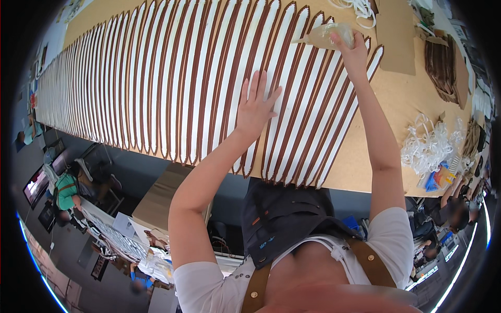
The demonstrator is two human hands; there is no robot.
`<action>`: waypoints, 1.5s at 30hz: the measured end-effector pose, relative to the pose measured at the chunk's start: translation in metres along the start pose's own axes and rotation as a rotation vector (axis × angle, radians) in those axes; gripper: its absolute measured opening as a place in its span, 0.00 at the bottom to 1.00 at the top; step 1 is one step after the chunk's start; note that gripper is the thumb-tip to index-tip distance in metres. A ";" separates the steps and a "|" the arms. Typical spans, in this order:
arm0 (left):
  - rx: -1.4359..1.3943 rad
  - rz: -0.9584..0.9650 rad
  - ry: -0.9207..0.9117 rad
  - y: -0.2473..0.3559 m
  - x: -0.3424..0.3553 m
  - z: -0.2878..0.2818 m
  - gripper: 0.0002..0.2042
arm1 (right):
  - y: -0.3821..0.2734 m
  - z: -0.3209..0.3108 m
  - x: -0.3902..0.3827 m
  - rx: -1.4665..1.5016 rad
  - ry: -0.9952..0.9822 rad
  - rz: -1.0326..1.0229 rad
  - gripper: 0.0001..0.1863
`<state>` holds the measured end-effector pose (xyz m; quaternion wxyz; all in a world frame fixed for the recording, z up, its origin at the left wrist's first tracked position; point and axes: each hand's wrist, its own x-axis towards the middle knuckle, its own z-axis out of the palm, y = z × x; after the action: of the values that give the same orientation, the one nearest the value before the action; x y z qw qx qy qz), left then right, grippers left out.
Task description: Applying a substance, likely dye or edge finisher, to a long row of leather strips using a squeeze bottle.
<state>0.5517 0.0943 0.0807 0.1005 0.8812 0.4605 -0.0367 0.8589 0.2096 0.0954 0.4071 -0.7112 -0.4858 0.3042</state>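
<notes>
Long narrow strips, brown along the edges with a white band down the middle and pointed ends, lie side by side across the table. My left hand rests on them with its fingers stretched out and spread, holding nothing. Farther off and to the right, my right hand is wrapped round a translucent squeeze bottle with a thin nozzle. The bottle is tilted on its side above the far ends of the strips, its nozzle pointing left. Whether the nozzle touches a strip, I cannot tell.
On the right of the table lie a tangle of white ribbon-like offcuts, a bundle of brown strips and a sheet of cardboard. More white loops lie at the far edge. A brown box stands below the table's near edge.
</notes>
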 end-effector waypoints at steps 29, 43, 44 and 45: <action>-0.031 0.040 0.060 -0.004 0.000 0.001 0.44 | 0.005 -0.007 -0.001 0.052 -0.063 -0.016 0.33; 0.026 0.049 0.002 -0.004 0.000 0.003 0.47 | 0.020 -0.012 0.022 0.199 0.056 0.004 0.33; 0.030 0.047 0.002 -0.004 0.000 0.003 0.47 | 0.019 -0.012 0.022 0.182 0.054 0.003 0.33; 0.029 0.048 0.002 -0.004 0.000 0.003 0.47 | 0.018 -0.013 0.021 0.165 0.052 0.002 0.33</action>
<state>0.5487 0.0956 0.0771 0.0884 0.8933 0.4388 -0.0401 0.8852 0.2223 0.0854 0.4764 -0.6835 -0.4475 0.3249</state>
